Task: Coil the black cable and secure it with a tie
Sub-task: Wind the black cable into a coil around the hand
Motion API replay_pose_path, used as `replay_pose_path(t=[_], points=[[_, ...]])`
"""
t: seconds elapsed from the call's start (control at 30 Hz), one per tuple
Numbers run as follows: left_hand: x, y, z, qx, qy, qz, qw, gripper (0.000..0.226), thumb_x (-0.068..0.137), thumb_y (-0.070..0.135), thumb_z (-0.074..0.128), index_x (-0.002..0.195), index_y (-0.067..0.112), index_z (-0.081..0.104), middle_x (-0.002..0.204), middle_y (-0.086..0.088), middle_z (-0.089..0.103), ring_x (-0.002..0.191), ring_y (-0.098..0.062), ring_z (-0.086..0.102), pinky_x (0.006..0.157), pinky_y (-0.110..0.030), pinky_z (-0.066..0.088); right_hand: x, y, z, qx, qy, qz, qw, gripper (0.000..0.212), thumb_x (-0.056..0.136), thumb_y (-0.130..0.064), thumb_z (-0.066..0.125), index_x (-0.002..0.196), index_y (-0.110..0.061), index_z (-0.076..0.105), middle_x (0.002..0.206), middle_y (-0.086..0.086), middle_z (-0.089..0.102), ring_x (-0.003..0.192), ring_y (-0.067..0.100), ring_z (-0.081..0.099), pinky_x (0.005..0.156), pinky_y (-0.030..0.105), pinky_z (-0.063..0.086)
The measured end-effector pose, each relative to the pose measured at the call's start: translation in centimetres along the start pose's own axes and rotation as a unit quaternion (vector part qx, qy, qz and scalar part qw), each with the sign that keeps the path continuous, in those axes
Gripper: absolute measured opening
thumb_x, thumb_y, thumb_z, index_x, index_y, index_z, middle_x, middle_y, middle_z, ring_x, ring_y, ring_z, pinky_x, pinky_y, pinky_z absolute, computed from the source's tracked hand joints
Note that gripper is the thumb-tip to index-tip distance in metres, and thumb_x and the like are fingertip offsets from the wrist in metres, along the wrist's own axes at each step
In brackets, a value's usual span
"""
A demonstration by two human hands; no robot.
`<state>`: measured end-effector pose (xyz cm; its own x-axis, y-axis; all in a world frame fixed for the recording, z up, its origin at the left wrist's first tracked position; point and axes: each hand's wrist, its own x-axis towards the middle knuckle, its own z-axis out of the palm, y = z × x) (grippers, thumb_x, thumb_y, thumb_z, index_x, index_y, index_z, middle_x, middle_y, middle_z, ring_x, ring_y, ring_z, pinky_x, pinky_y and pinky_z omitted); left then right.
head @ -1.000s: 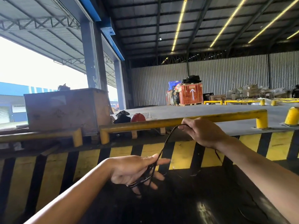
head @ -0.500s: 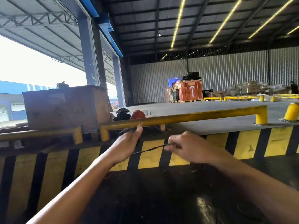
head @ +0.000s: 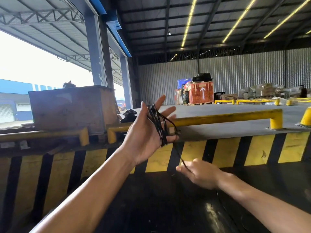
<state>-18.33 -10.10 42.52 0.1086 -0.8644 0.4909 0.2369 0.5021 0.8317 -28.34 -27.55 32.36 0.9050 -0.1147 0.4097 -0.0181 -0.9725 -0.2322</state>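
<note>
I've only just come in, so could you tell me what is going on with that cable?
A person is coiling a black cable by hand. The left hand is raised with its fingers spread, and several loops of the cable are wrapped around it. The right hand, lower down, pinches the free strand, which runs taut up to the loops. No tie is visible on the coil yet. This is happening in front of a yellow rail and a yellow-and-black striped barrier in a warehouse.

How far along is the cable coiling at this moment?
Partly done. Several loops of the black cable already sit wound around the open left hand. In hand: the right hand pinches the free strand running down from the coil, feeding another turn. Left: the remaining length trailing below, and tying; no tie is visible.
</note>
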Motion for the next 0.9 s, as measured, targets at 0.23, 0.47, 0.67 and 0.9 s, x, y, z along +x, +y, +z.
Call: replay_pose_path(t=[0.23,0.47,0.67,0.9], points=[[0.1,-2.6,-6.2,0.557,0.173,0.014,0.813,0.052,0.093,0.061,0.019,0.142,0.047,0.03,0.156,0.009,0.022,0.146,-0.017,0.016,0.116,-0.035,0.011,0.7,-3.0,-3.2,-0.049,-0.061,-0.045,0.996,0.031,0.094,-0.045,0.044,0.067,-0.031,0.046,0.058,-0.009,0.048,0.049,0.003,0.047,0.054,0.022,0.037],[-3.3,-4.4,-6.2,0.6,0.04,-0.328,0.729,0.059,0.09,0.068,0.019,0.125,0.039,0.057,0.117,-0.008,0.062,0.112,-0.024,0.056,0.081,-0.029,0.038,1.7,1.6,-9.8,-0.033,0.129,-0.008,0.991,0.03,0.083,-0.038,0.064,0.076,-0.009,0.065,0.064,0.002,0.06,0.059,0.016,0.057,0.056,0.034,0.047],[-2.1,-2.5,-0.8,0.017,-0.106,-0.21,0.972,0.054,0.091,0.057,0.028,0.134,0.035,0.052,0.138,-0.008,0.051,0.12,-0.025,0.052,0.089,-0.044,0.048,1.0,1.4,-4.1,-0.001,0.14,0.045,0.989,0.059,0.09,-0.058,0.031,0.086,-0.01,0.065,0.07,0.01,0.069,0.061,0.023,0.064,0.06,0.041,0.052],[1.0,1.1,-3.4,0.359,0.194,0.065,0.91,0.046,0.097,0.052,0.02,0.128,0.038,0.051,0.121,0.002,0.059,0.104,-0.004,0.053,0.094,-0.037,0.04,0.0,-2.5,-0.7,0.018,-0.081,-0.007,0.997,0.034,0.094,-0.052,0.036,0.079,-0.028,0.053,0.066,-0.005,0.059,0.057,0.009,0.058,0.058,0.035,0.05]])
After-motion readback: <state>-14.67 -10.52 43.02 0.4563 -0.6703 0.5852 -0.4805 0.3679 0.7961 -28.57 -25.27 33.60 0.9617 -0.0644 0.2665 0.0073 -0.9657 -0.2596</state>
